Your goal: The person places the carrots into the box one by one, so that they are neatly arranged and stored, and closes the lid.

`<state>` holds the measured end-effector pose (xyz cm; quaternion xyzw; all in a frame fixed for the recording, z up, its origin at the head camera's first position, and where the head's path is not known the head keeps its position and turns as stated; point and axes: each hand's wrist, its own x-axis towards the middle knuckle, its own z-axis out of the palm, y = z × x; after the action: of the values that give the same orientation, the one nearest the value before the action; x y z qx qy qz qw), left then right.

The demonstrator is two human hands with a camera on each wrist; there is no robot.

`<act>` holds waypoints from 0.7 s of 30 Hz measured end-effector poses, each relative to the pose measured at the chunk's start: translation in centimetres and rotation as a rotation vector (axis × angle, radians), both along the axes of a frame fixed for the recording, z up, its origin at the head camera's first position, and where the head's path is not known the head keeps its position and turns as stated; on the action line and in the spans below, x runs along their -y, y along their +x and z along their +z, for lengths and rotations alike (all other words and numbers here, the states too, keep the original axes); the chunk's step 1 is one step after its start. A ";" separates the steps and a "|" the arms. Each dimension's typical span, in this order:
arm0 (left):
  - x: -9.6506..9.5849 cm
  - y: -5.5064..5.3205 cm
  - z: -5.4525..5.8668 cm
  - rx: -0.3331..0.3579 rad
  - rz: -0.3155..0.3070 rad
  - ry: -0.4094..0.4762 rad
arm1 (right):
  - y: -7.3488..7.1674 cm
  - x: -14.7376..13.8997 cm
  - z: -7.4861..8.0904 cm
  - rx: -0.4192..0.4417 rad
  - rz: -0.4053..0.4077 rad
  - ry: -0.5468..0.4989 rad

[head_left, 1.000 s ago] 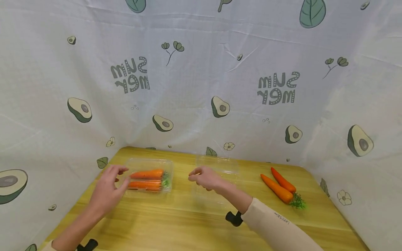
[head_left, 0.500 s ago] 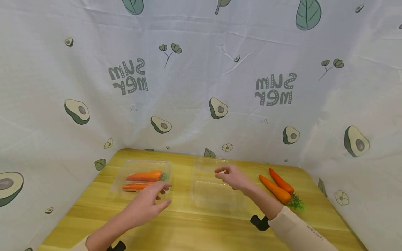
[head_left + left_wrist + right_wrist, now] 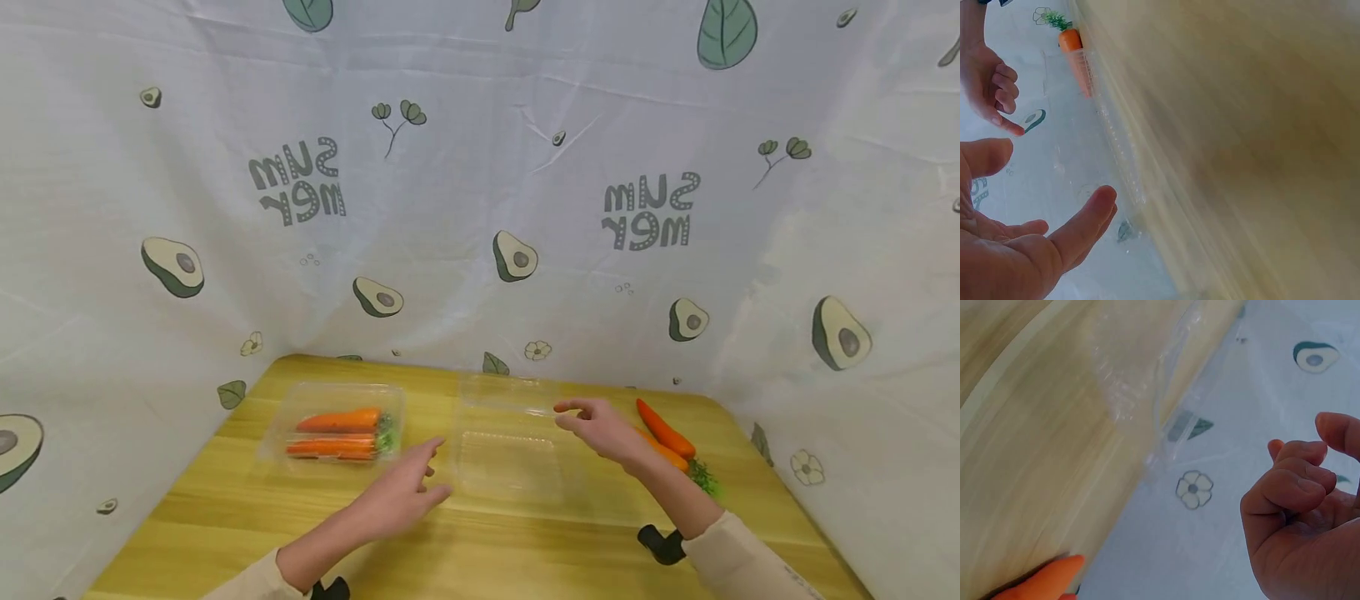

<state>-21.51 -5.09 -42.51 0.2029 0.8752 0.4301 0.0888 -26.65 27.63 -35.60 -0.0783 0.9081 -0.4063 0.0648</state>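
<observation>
Both hands have shifted rightward since half a second ago. From my remote post I read "summer", mirrored, twice on the white cloth (image 3: 442, 200); the marks on the right sleeve (image 3: 742, 558) are too small to read. My left hand (image 3: 397, 498) extends, relaxed and empty, beside the open clear container (image 3: 510, 467) on the counter (image 3: 465, 558). My right hand (image 3: 603, 433), index finger out, others loosely curled, holds nothing near the loose carrots (image 3: 666, 429).

Head view: bright, diffuse light; soft shadows on desk (image 3: 217, 533); fine glints along open container (image 3: 510, 436). Wrist views: dimmer, hazier; desk grain blurred.
</observation>
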 end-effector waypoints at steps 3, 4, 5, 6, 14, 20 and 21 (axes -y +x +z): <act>-0.3 -0.1 -0.3 0.021 0.023 0.022 | 0.0 -0.9 -0.1 -0.011 0.009 -0.008; -0.4 -0.1 -0.5 0.020 0.030 0.024 | 0.1 -1.2 -0.2 -0.011 0.013 -0.003; -0.5 -0.1 -0.7 0.023 0.033 0.033 | 0.2 -1.4 -0.2 -0.013 0.015 0.003; -0.6 -0.1 -0.8 0.023 0.036 0.040 | 0.4 -1.7 -0.1 -0.012 0.014 0.012; -1.3 -0.8 -1.3 0.018 0.029 0.094 | 1.4 -3.9 0.1 -0.029 -0.033 0.041; -1.7 -1.4 -1.0 0.032 0.037 0.072 | 0.9 -5.8 -0.5 -0.043 -0.068 0.060; -1.9 -1.5 -1.0 0.029 0.038 0.069 | 0.9 -6.1 -0.6 -0.047 -0.079 0.068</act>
<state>-22.99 -3.21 -43.46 0.1830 0.8621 0.4645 0.0864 -25.76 33.77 -36.21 -0.0497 0.9251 -0.3753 0.0302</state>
